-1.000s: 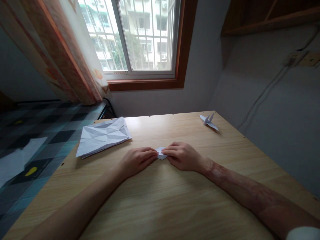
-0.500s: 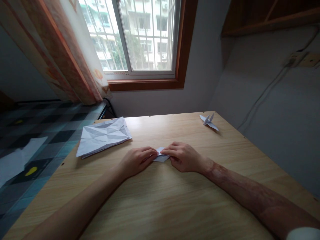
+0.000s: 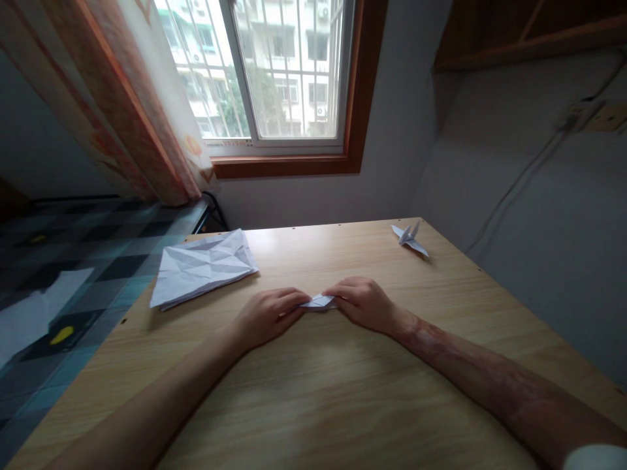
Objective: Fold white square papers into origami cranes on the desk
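Grey walls enclose the room, with a barred window (image 3: 289,72) in a brown wooden frame at the back and a patterned curtain (image 3: 132,98) drawn to its left. Below the window stands a light wood-grain bench (image 3: 343,391), which fills the lower half of the view. A large creased white sheet (image 3: 203,266) lies flat at the bench's far left corner, well apart from both hands. The left hand (image 3: 267,313) and the right hand (image 3: 365,303) rest on the bench near its middle, forearms extended, fingertips facing each other. A small white paper crane (image 3: 409,238) sits near the far right edge. The folded paper piece (image 3: 319,301) lies low on the bench between the two hands. Left grip: fingertips clenched on the left end of the piece. Right grip: fingertips clenched on its right end.
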{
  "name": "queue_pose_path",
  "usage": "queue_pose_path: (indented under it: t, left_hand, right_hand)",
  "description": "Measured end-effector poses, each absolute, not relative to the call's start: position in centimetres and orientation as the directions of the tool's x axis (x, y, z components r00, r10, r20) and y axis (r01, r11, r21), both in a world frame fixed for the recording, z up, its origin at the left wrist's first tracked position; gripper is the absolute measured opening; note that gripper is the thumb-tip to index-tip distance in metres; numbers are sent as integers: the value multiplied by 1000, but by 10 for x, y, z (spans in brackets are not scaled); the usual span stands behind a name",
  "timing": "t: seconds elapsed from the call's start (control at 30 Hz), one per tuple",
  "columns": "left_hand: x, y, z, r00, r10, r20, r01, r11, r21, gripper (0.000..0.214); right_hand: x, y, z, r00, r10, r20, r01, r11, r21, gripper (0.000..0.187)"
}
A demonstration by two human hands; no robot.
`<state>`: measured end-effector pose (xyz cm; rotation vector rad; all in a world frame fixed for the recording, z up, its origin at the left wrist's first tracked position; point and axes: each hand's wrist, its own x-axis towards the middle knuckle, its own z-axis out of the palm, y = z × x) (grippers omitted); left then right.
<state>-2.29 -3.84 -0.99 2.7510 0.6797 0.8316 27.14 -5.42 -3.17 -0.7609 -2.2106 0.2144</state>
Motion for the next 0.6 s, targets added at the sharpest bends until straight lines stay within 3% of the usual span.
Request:
queue_pose_path:
  t: [0.2,0.37,0.47,0.6]
  left_hand:
    - [-12,-47,-6,556,736,386,388,-641,662,24]
    - [-7,-47,-8,564,791,235,317,-471,823,30]
    - [-7,-45,-13,588,780,216,283,-448,848,36]
    - [-8,-43,-19,586,755,295,396,-584,708,31]
  right_hand:
    - [273,-58,-31,-394,632,667,474,762,-442,25]
    - [274,-57,-33,-352,653,670,537,727,-427,27]
    - [273,-52,-37,-351,714,606,598,669,-442,25]
    - [272,-46,-40,-406,769,493,648,623,-438,18]
